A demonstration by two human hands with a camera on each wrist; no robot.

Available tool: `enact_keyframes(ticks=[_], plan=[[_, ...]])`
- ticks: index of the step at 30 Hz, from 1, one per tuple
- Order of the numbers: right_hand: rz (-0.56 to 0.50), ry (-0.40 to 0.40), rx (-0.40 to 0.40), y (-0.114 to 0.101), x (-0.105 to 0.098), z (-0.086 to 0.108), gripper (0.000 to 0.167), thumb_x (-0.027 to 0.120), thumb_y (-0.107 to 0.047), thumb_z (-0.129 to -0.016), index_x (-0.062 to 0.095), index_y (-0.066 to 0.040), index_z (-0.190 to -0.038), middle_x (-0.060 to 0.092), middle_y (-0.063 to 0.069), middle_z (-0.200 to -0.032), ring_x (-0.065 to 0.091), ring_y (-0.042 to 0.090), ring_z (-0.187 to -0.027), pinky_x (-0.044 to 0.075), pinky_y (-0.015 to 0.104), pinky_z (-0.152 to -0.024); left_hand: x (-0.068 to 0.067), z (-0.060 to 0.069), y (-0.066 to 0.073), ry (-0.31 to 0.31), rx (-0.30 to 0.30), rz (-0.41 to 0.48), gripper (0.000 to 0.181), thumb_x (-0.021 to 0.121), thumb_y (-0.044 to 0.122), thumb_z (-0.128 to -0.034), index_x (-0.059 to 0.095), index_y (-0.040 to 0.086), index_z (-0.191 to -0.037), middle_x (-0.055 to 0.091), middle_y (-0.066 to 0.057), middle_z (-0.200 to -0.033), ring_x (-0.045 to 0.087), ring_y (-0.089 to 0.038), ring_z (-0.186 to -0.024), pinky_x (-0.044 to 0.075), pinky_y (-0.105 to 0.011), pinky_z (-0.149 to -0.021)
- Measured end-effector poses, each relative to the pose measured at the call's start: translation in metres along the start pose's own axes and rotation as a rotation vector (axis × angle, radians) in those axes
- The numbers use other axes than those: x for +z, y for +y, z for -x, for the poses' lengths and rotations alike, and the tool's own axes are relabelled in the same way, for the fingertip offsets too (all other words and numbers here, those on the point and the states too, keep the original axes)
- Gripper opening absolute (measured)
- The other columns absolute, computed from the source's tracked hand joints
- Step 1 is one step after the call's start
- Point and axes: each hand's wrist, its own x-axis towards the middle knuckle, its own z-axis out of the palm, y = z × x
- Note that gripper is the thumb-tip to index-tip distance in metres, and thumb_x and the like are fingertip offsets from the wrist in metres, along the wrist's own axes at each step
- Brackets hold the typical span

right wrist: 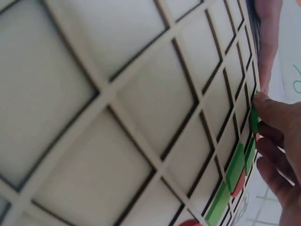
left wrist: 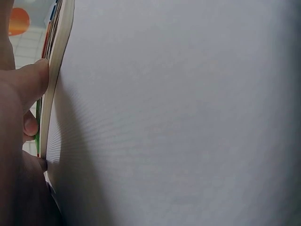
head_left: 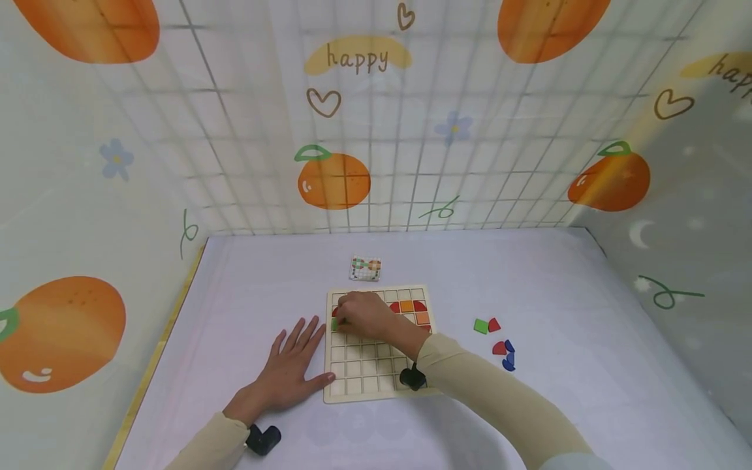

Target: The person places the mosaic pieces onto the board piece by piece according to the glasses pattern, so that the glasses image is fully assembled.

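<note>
A pale gridded board [head_left: 352, 398] lies on the table. My right hand [head_left: 367, 316] reaches across to its left column, thumb and fingers pinching a green square [right wrist: 254, 120] at the grid in the right wrist view. Other green squares [right wrist: 235, 167] sit in cells beside that hand [right wrist: 282, 136]. My left hand [head_left: 288, 375] lies with fingers spread on the table left of the board, its thumb touching the board's edge. Red and orange pieces [head_left: 407, 306] fill some upper-right cells; the right hand and forearm hide part of the grid.
Right of the board lie a loose green square [head_left: 481, 326], red quarter-round pieces [head_left: 494, 324] and several blue pieces [head_left: 510, 359]. A small patterned card [head_left: 365, 268] lies behind the board. Printed curtains stand behind and beside the table.
</note>
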Motion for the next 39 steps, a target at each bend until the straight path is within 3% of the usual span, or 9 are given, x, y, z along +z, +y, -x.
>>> enact_keyframes(ticks=[8,18,24,29,35,39], plan=[[-0.128,0.008,-0.070,-0.001,-0.002,0.001,0.005,0.074,-0.012,-0.090,0.079,-0.012,-0.092,0.066,-0.005,-0.084,0.058,0.003,-0.077,0.048,0.016,-0.074,-0.003,0.000,0.001,0.010,0.015,0.005,0.094,0.052,0.068,-0.0901,0.023,0.009,-0.157,0.014,-0.011,-0.163,0.008,-0.036,-0.148,0.009,-0.063,-0.112],[-0.107,0.077,-0.165,0.000,0.004,0.010,0.012,0.070,-0.009,-0.092,0.078,-0.011,-0.101,0.071,-0.003,-0.097,0.066,0.007,-0.091,0.048,0.015,-0.086,0.000,0.001,0.001,0.008,0.003,-0.013,0.095,0.050,0.071,-0.0889,0.022,0.011,-0.158,0.013,-0.010,-0.163,0.007,-0.035,-0.148,0.008,-0.063,-0.113],[-0.023,0.030,-0.090,-0.004,0.003,0.006,0.013,0.069,-0.011,-0.094,0.079,-0.015,-0.101,0.071,-0.005,-0.096,0.066,0.007,-0.093,0.049,0.019,-0.087,0.001,0.000,0.000,0.010,0.011,0.005,0.095,0.051,0.070,-0.0892,0.022,0.011,-0.158,0.013,-0.010,-0.163,0.007,-0.035,-0.148,0.008,-0.063,-0.113],[-0.082,-0.001,-0.031,-0.003,0.000,0.009,0.013,0.068,-0.009,-0.093,0.078,-0.015,-0.099,0.070,-0.007,-0.089,0.060,0.005,-0.078,0.050,0.019,-0.074,0.005,-0.001,-0.001,0.005,0.008,0.011,0.096,0.049,0.072,-0.0888,0.021,0.012,-0.158,0.012,-0.009,-0.164,0.006,-0.034,-0.149,0.007,-0.062,-0.113],[0.014,-0.046,0.104,-0.002,0.002,0.011,0.032,0.070,-0.032,-0.093,0.069,-0.023,-0.123,0.067,-0.006,-0.112,0.062,0.010,-0.100,0.055,0.028,-0.079,0.005,-0.001,-0.001,0.010,0.004,-0.008,0.096,0.048,0.072,-0.0887,0.021,0.012,-0.158,0.011,-0.008,-0.164,0.006,-0.034,-0.149,0.006,-0.062,-0.113],[0.055,-0.066,0.142,-0.002,0.004,0.008,0.033,0.068,-0.039,-0.093,0.070,-0.023,-0.122,0.066,-0.007,-0.105,0.062,0.011,-0.096,0.055,0.029,-0.077,0.004,-0.001,-0.001,0.012,0.003,-0.009,0.095,0.049,0.071,-0.0889,0.022,0.011,-0.158,0.012,-0.009,-0.164,0.007,-0.034,-0.149,0.007,-0.062,-0.114]])
